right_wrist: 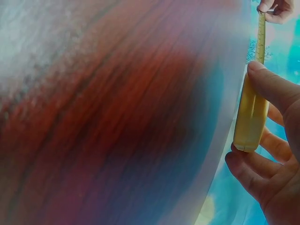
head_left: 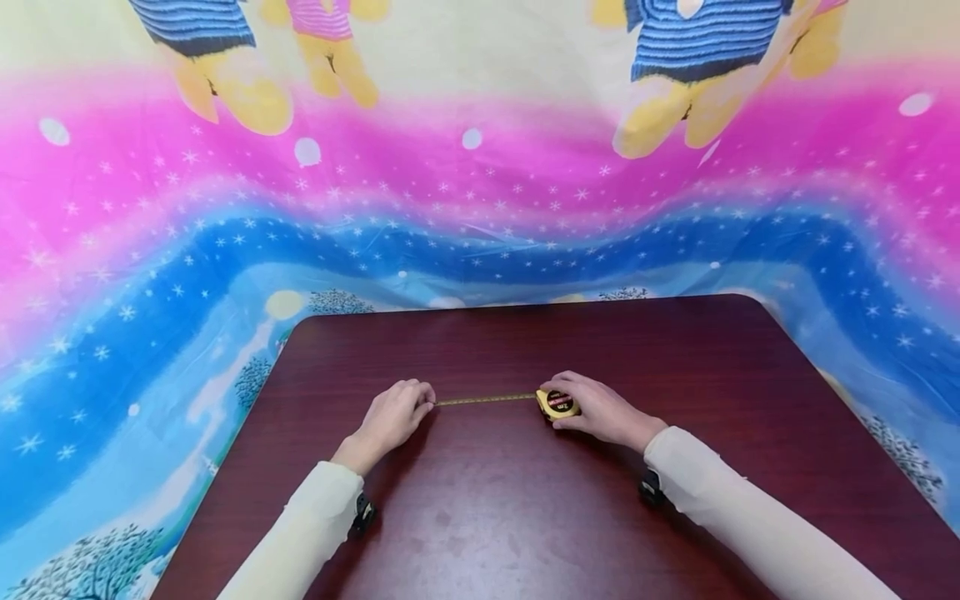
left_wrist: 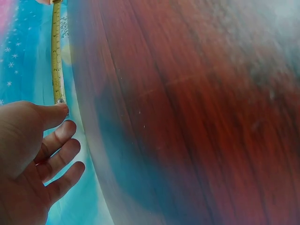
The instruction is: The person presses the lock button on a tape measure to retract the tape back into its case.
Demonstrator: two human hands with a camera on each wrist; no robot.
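Observation:
A yellow tape measure [head_left: 559,403] with a black and red label is gripped in my right hand [head_left: 606,414], thumb and fingers round its case. In the right wrist view the tape measure's case [right_wrist: 251,119] shows edge-on, the thumb near its mouth. From it a stretch of yellow blade [head_left: 486,400] runs out leftward, nearly straight, above the table. My left hand [head_left: 393,421] pinches the blade's free end between thumb and index finger. The left wrist view shows the metal end hook under the thumb of the left hand [left_wrist: 35,154], with the other fingers loosely bent.
A dark red-brown wooden table [head_left: 480,500] with rounded far corners lies under both hands. Behind and beside it hangs a pink and blue cloth [head_left: 480,183] with snowflakes and bears. Dark wrist devices [head_left: 363,512] sit below the sleeves.

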